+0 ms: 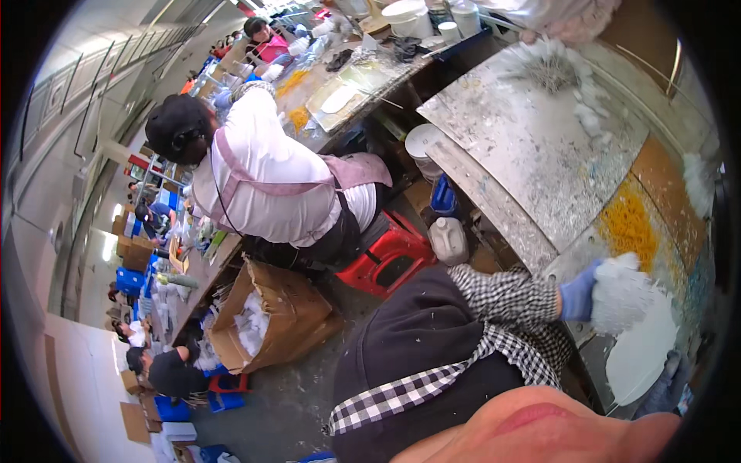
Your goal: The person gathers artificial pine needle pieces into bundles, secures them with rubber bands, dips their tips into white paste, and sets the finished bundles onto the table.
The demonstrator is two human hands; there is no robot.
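My left hand (579, 297), in a blue glove below a black-and-white checked sleeve, is closed round a dense white bunch of thin strand-like pieces (620, 293). The bunch is above the edge of a smooth white patch, which looks like wet paint or paste (639, 356), on the worktable. At the lower right my right hand (668, 384), in a dark grey-blue glove, is beside that white patch. The dark picture rim cuts it off partly, and its fingers are too unclear to read. Orange-yellow strands (629, 224) lie in a heap beyond my left hand.
A paint-spattered board (540, 147) carries a grey-white bristly bunch (549, 71). A co-worker in a white shirt (270, 185) sits on a red stool (394, 255) at another table. A white jug (448, 241), a bucket (423, 143) and a cardboard box (285, 320) stand nearby.
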